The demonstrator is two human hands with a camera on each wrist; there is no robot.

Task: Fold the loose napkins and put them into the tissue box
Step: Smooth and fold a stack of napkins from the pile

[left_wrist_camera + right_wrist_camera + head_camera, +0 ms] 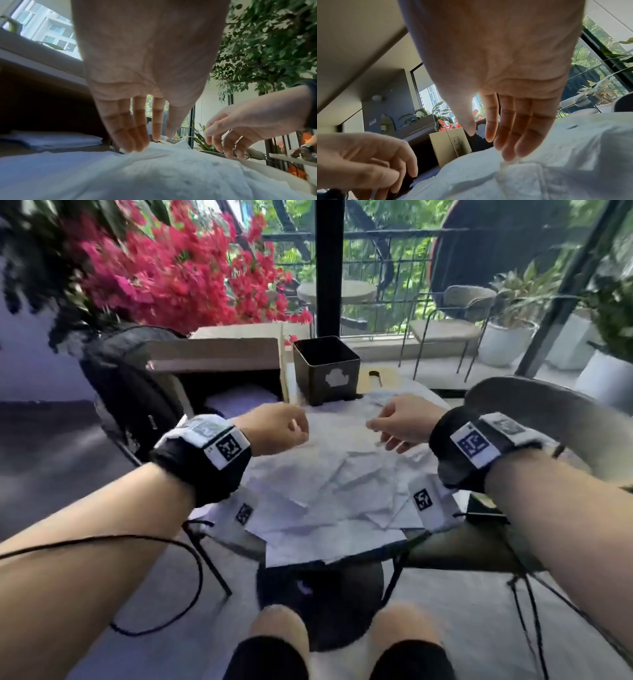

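Knees (337,631) in dark shorts fill the bottom centre of the head view, and two bare forearms reach up from the lower corners, each with a black wrist strap carrying a square printed marker. Between them, at frame centre, a small round table (394,553) is heaped with loose white napkins (329,484), crumpled and overlapping; two marker cards lie on the pile's lower left and lower right. The left hand (274,429) hangs over the upper left of the pile. In the left wrist view its fingers (135,135) are nearly straight and close together, pointing down, their tips touching a raised fold of napkin; that grip is slack and clasps nothing that can be seen. The right hand (404,422) hovers just to the right of it, apart from the left. Its fingers (518,135) are extended and only lightly bent, tips at or just above the paper; whether they touch it cannot be told, and this grip too is loose and empty. Above the hands, at the far edge of the napkins, stands the black square box (325,369), open at the top, with a white emblem on its near face. A larger cardboard carton (219,354) lies on its side to the left of it, white sheets showing inside. Red flowers (178,268) fill the upper left, with a dark post, railing and potted plants toward the upper right.
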